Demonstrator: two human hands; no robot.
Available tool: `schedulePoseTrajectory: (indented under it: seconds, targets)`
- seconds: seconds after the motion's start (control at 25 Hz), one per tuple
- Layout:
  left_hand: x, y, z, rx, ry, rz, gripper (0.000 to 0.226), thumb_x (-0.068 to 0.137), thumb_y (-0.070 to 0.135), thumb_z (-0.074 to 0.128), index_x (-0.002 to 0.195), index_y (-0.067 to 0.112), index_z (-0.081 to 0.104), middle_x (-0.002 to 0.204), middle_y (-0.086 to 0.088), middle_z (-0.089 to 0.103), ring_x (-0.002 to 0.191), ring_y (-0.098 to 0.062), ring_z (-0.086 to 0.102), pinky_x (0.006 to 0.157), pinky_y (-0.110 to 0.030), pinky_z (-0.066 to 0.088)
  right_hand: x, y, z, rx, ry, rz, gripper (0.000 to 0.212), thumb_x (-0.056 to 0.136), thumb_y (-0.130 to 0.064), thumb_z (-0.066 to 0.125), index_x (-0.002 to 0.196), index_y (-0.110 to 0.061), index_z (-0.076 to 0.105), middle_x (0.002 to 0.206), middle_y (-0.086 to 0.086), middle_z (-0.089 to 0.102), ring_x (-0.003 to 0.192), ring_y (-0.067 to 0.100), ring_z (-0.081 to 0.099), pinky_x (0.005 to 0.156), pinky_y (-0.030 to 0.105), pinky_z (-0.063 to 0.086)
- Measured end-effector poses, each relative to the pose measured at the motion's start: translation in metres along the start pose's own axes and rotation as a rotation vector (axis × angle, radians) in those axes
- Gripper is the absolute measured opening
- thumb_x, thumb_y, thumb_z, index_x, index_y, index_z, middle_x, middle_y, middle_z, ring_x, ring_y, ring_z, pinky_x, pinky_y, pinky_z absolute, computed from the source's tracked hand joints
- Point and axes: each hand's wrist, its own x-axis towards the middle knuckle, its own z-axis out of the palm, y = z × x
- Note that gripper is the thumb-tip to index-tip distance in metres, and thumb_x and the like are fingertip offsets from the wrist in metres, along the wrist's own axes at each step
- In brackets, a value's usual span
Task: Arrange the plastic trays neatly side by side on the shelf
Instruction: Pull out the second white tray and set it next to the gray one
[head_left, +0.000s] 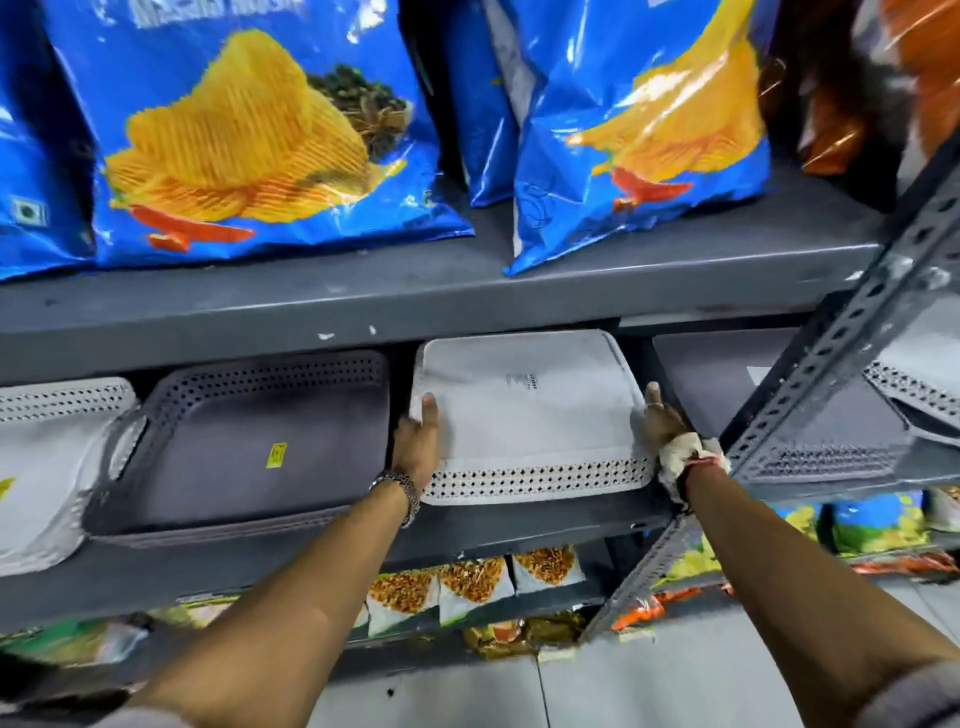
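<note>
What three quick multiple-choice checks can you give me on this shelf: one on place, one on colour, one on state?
1. Where is the white tray that both hands grip?
A. on the chip-bag shelf
B. right of the grey tray
C. on the floor

2. What colour are the chip bags above?
A. blue
B. green
C. black

3. How does the gripped tray lie?
A. upside down
B. upright
C. on end

Answers: 1 B, it sits beside the grey tray with the left hand between them; 2 A, blue; 3 A, its flat base faces up, the right hand on its other side.
</note>
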Motion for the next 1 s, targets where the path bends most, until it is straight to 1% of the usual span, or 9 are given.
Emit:
schedulePoseTrajectory:
  seconds: [0.08,0.16,0.32,0.44,0.56,0.68,0.8,0.92,1.0]
  targets:
    - [0.0,-0.003,-0.003,-0.008,-0.003,-0.013,0.083,0.085,0.069,0.022,0.138,0.006,0.038,0.14,-0.018,0.046,0.124,-0.033,0.049,0.097,-0.04,0.044,-0.014,-0.012,-0.006,0.2,-0.012,0.04,0.049,0.086,-0.067,0.023,0.097,-0.029,0.053,0.079,-0.01,0.066,0.082,0.002,0.058,0.088,0.022,0.039]
    - [0.001,-0.003,-0.011,-0.067,-0.032,-0.052,0.092,0.075,0.081,0.021,0.134,0.014,0.044,0.125,-0.004,0.051,0.115,-0.028,0.052,0.094,-0.042,0.044,-0.024,-0.018,-0.014,0.322,0.031,0.003,0.063,0.093,-0.053,0.028,0.122,-0.003,0.051,0.115,0.018,0.06,0.112,0.025,0.052,0.1,0.035,0.035]
    - [-0.018,0.026,-0.028,-0.192,-0.098,-0.026,0.072,0.084,0.071,0.016,0.141,0.031,0.035,0.145,-0.003,0.04,0.133,-0.026,0.041,0.114,-0.047,0.028,-0.039,-0.035,-0.029,0.591,-0.185,-0.061,0.086,0.077,-0.078,0.025,0.13,-0.014,0.047,0.104,0.005,0.066,0.109,0.021,0.049,0.095,0.04,0.042]
    - [-0.025,0.047,-0.045,-0.356,-0.053,0.01,0.072,0.088,0.066,0.014,0.131,0.022,0.051,0.127,-0.004,0.057,0.112,-0.023,0.056,0.104,-0.04,0.041,-0.031,-0.048,-0.038,0.78,-0.197,-0.168,0.098,0.062,-0.084,0.038,0.131,-0.015,0.048,0.131,0.012,0.055,0.12,0.026,0.051,0.109,0.042,0.036]
    - [-0.03,0.053,-0.052,-0.377,0.044,0.136,0.063,0.095,0.054,0.011,0.13,0.017,0.048,0.118,-0.005,0.057,0.114,-0.02,0.053,0.084,-0.03,0.042,-0.041,-0.064,-0.044,0.83,-0.172,-0.229,0.057,0.086,-0.06,0.036,0.101,-0.012,0.064,0.104,0.01,0.063,0.108,0.026,0.057,0.103,0.038,0.041]
    - [-0.03,0.04,-0.049,-0.444,0.045,0.161,0.055,0.094,0.052,0.024,0.113,0.013,0.057,0.105,-0.004,0.063,0.099,-0.02,0.059,0.083,-0.028,0.044,-0.039,-0.065,-0.039,0.65,-0.023,-0.317,0.041,0.085,-0.023,0.05,0.118,-0.001,0.059,0.122,0.016,0.061,0.107,0.022,0.057,0.098,0.027,0.044]
    - [-0.014,0.013,-0.045,-0.269,0.087,0.203,0.029,0.092,0.011,0.05,0.12,0.005,0.055,0.117,-0.004,0.059,0.113,-0.022,0.052,0.095,-0.029,0.04,-0.041,-0.047,-0.035,0.393,0.017,-0.375,0.054,0.083,0.017,0.033,0.132,-0.002,0.044,0.136,0.014,0.052,0.108,0.033,0.057,0.082,0.022,0.053]
    - [0.014,-0.018,-0.049,0.022,0.084,0.291,0.063,0.082,-0.012,0.045,0.138,0.016,0.04,0.141,-0.009,0.045,0.13,-0.025,0.044,0.111,-0.042,0.035,-0.034,-0.028,-0.03,0.294,0.059,-0.435,0.062,0.08,0.024,0.026,0.137,0.0,0.037,0.141,0.015,0.046,0.123,0.03,0.05,0.086,0.034,0.05]
    - [0.045,-0.038,-0.048,0.217,0.087,0.371,0.072,0.077,-0.009,0.045,0.139,0.026,0.037,0.139,-0.011,0.05,0.127,-0.03,0.048,0.106,-0.048,0.041,-0.022,-0.02,-0.024,0.263,0.082,-0.408,0.068,0.079,0.024,0.025,0.139,-0.006,0.035,0.142,0.011,0.046,0.131,0.026,0.043,0.065,0.016,0.052]
